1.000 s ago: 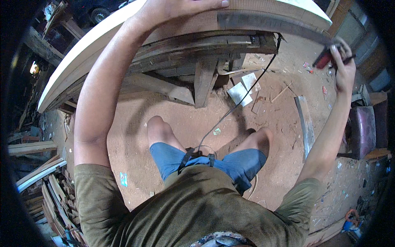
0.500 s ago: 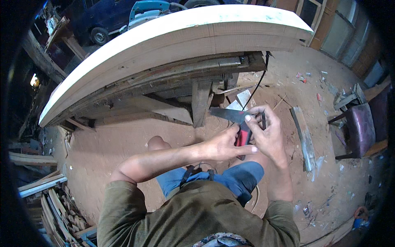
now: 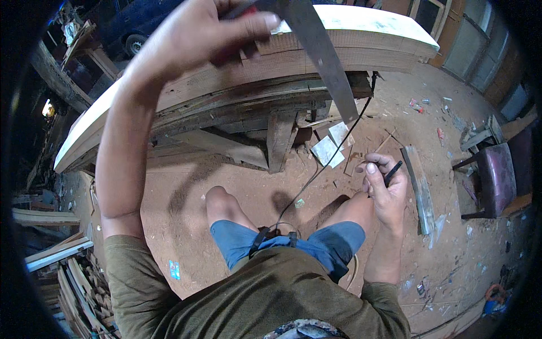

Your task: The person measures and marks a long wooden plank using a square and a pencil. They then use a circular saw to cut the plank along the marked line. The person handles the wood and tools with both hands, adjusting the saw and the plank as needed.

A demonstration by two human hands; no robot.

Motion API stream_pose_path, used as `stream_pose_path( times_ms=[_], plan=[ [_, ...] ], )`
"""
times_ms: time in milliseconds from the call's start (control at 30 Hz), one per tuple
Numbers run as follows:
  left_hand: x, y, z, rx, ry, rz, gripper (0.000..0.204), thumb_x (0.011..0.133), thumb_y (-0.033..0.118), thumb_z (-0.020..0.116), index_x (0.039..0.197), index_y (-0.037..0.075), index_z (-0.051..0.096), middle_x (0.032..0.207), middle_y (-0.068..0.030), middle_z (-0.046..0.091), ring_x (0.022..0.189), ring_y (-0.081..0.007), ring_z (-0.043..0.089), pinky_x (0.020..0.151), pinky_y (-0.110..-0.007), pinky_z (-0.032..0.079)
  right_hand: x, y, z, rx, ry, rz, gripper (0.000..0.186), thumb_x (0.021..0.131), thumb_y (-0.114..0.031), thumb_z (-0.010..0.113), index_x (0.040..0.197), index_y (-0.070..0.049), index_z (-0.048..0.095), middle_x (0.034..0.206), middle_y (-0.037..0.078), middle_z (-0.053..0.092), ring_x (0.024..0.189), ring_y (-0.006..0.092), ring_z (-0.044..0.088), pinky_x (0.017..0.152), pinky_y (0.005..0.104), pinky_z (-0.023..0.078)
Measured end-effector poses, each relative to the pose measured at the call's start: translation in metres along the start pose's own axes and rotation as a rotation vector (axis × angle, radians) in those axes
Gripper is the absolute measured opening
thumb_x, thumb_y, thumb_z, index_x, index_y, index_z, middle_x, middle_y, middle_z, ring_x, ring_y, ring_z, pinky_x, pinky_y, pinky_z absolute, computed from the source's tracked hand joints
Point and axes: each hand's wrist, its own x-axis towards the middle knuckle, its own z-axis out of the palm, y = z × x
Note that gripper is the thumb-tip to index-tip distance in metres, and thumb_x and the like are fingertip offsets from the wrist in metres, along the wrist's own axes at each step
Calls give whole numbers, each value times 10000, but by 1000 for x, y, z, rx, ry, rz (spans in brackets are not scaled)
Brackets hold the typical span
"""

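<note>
The person's left hand [image 3: 206, 39] clasps a flat-bladed tool [image 3: 323, 59] by its red handle [image 3: 226, 55]; the tool hangs in front of the pale timber [image 3: 384, 42] at the far side, its blade slanting toward the near right. The right hand [image 3: 387, 195], nearer and to the right, pinches a black pen [image 3: 393, 172]. Held one-handed, the tool could twist and knock the timber. Its tip, seemingly near the dark cord [image 3: 312, 178], might snag it. A slack pinch could drop the pen onto the dirt floor [image 3: 169, 226].
</note>
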Motion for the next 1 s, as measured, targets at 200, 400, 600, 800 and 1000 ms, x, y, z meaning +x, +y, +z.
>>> stream_pose_path(
  times_ms=[200, 400, 600, 800, 1000],
  plan=[
    [32, -2, -16, -20, 42, -38, 234, 878, 249, 813, 959, 39, 748, 790, -43, 729, 644, -73, 623, 584, -229, 492, -2, 15, 6, 2, -8, 56, 275, 982, -208, 681, 1131, 19, 641, 904, 93, 717, 665, 66, 558, 597, 227, 453],
    [31, -25, 7, -121, 81, 149, 281, 851, 155, 825, 1056, -24, 755, 892, -37, 748, 811, -78, 652, 747, -244, 529, -5, 22, 13, 37, -12, 84, 277, 980, -211, 685, 1128, 20, 647, 881, 99, 711, 653, 62, 555, 595, 229, 457],
    [22, -34, 10, -53, 109, 323, 332, 828, 142, 835, 1097, -30, 744, 998, -59, 758, 889, -102, 676, 801, -252, 544, -6, 25, 17, 42, -14, 96, 255, 982, -205, 679, 1116, 12, 656, 874, 97, 708, 645, 56, 551, 586, 227, 460],
    [22, -41, 18, 79, 254, 346, 341, 796, 154, 858, 1078, -11, 759, 999, -76, 764, 895, -121, 695, 815, -261, 549, -7, 23, 23, 19, -18, 119, 264, 987, -227, 667, 1115, 4, 653, 877, 93, 707, 633, 53, 546, 562, 210, 437],
    [26, -46, 19, 65, 273, 424, 329, 788, 156, 866, 1066, 9, 771, 989, -72, 770, 872, -107, 693, 796, -255, 550, -2, 23, 30, 14, -26, 72, 292, 1005, -266, 636, 1133, -4, 644, 878, 102, 704, 599, 42, 536, 501, 182, 380]
  ],
)
